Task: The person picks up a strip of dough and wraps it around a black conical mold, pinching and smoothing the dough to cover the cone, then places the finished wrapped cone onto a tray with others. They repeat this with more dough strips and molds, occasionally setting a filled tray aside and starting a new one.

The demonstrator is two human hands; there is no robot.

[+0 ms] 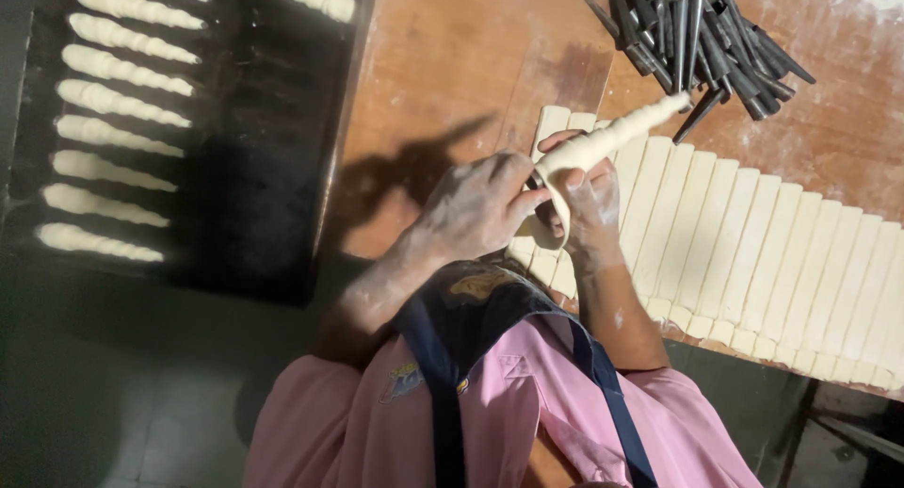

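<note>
Floured brown wood makes up the worktable [452, 64], seen from above, with a dark baking tray [264, 168] along its left edge. On that tray lies a column of dough-wrapped cones [118, 102], pale and ridged, side by side and apart from one another. At the table's far side sits a loose pile of dark metal cone moulds [702, 31]. Below the pile, a sheet of dough cut into long strips [753, 252] stretches along the near edge to the right, the strips touching each other.

Both hands meet over the left end of that sheet. The right hand [589, 210] grips the wide end of a dough-covered cone [612, 139], whose tip points up and to the right toward the metal pile. The left hand [480, 205] has thumb and fingers pressed together, pinching a loose dough strip [556, 224] that curls down from the cone's base. The right hand's fingers seem closed around the base, though the dough hides part of them. A pink shirt and dark blue apron straps fill the foreground.
</note>
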